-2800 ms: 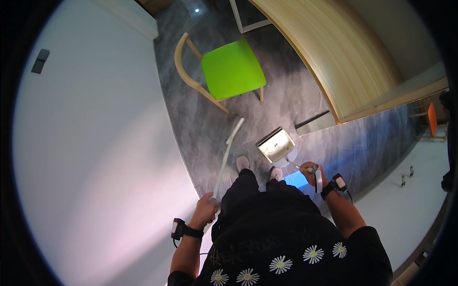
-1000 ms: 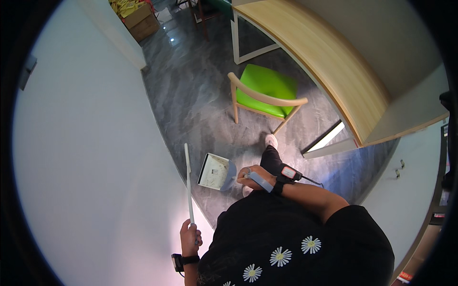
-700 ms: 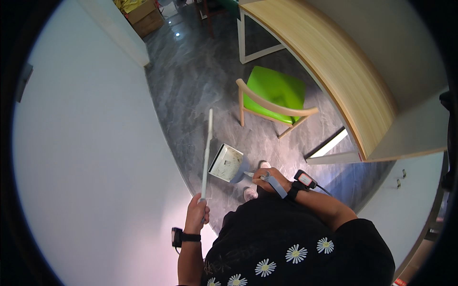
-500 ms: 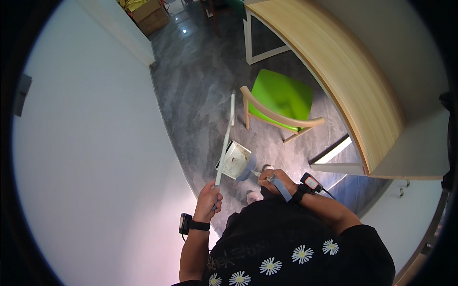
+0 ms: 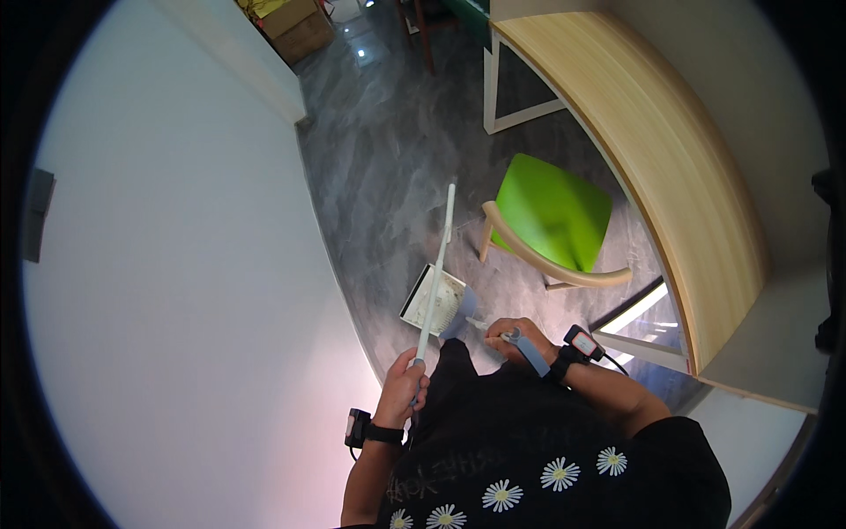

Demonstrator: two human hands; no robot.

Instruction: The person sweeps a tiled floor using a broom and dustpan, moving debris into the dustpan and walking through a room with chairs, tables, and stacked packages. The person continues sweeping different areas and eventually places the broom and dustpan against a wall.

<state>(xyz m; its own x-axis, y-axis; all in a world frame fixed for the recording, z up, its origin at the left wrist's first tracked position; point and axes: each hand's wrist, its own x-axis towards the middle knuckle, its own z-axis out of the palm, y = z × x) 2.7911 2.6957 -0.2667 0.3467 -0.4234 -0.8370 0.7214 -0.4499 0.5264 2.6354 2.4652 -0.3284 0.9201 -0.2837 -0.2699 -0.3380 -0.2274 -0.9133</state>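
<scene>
My left hand [image 5: 402, 390] is closed around the grey grip of a broom, whose thin white pole [image 5: 434, 298] slants away from me over the floor. The far end of the broom is a narrow strip, and no bristles can be made out. Fingers wrapped, my right hand [image 5: 523, 344] grips the grey-ended handle of a white and grey dustpan [image 5: 446, 305]. The dustpan is low in front of me, its inside marked with dark dirt. The broom pole crosses in front of the dustpan; whether they touch I cannot tell.
A chair with a green seat [image 5: 557, 212] and wooden back stands right of the broom. Beyond it runs a wooden tabletop [image 5: 652, 132] on white legs. A white wall [image 5: 185, 264] borders the grey marbled floor [image 5: 370, 176] on the left. A cardboard box [image 5: 300, 33] sits far back.
The chair, table and far box have shifted rightward in view, the chair also nearer. Both hands have moved slightly right and keep their grips on the broom and dustpan.
</scene>
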